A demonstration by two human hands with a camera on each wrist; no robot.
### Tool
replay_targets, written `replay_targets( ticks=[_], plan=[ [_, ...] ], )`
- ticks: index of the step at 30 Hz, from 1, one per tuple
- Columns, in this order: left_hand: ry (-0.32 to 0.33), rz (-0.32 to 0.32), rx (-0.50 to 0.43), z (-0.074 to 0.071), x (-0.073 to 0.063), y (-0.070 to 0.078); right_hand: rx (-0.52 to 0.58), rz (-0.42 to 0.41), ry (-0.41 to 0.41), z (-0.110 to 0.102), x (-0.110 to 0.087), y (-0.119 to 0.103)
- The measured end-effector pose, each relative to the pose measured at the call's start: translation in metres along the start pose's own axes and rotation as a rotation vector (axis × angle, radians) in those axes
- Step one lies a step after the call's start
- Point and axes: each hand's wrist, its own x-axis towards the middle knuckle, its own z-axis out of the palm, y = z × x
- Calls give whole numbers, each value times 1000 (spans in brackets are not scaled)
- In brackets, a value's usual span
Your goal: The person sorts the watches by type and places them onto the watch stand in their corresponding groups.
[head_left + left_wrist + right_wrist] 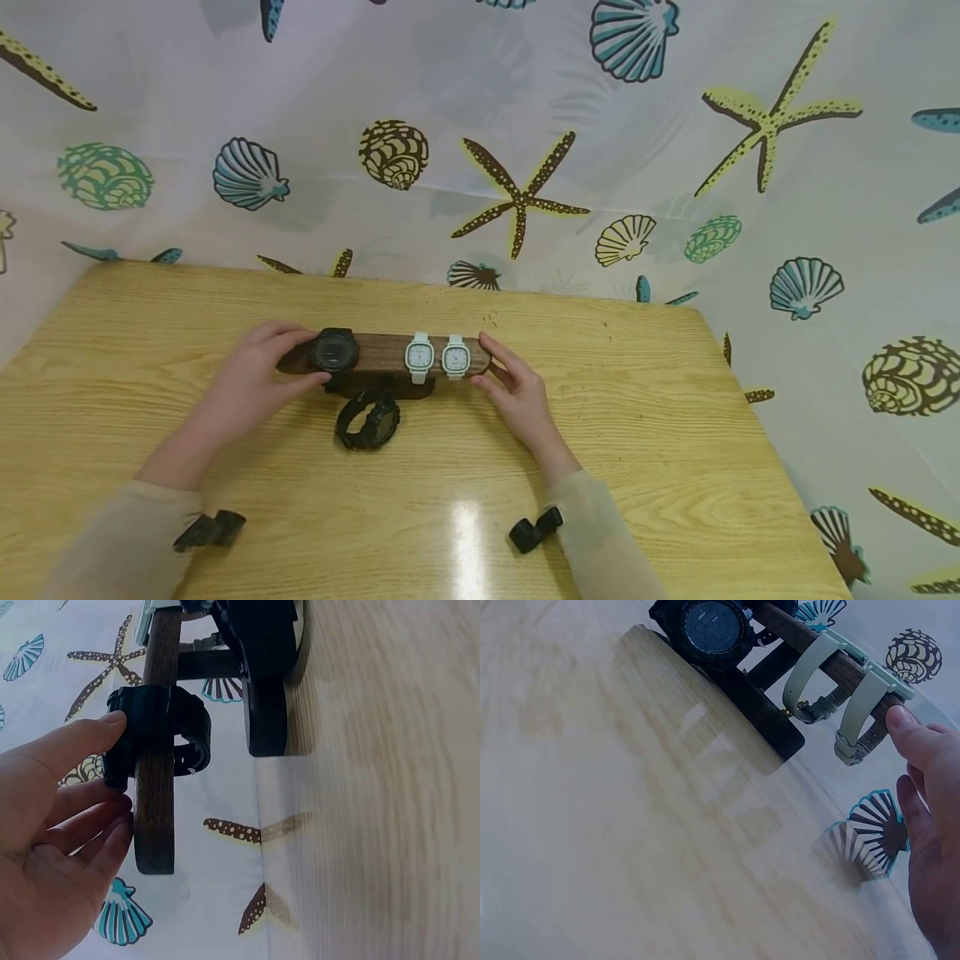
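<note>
A dark wooden watch stand (382, 354) with a horizontal bar stands near the back of the table. My left hand (247, 375) is at the bar's left end, thumb and fingers to either side of a black digital watch (334, 350) strapped round it. In the left wrist view the thumb tip presses that watch's edge. My right hand (519, 393) pinches the bar's right end between thumb and fingers, beside a pale green watch (455, 357). A second pale green watch (419, 357) sits just left of that one. Another black watch (369, 421) lies in front of the stand's base (757, 712).
The wooden table (637, 433) meets a shell-and-starfish patterned cloth (315, 200) at the back and right side. A black wrist mount (210, 530) shows on the left sleeve and another mount (536, 530) on the right.
</note>
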Motion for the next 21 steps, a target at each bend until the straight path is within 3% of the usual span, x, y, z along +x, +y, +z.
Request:
replay_targets(
  ticks=[2, 10, 21],
  plan=[
    [-3, -2, -2, 4, 1, 3, 5, 6, 3, 0, 0, 3],
    [-2, 16, -32, 15, 7, 12, 6, 27, -5, 2, 2, -24],
    [-13, 12, -25, 21, 10, 19, 2, 31, -4, 2, 2, -25]
  ],
)
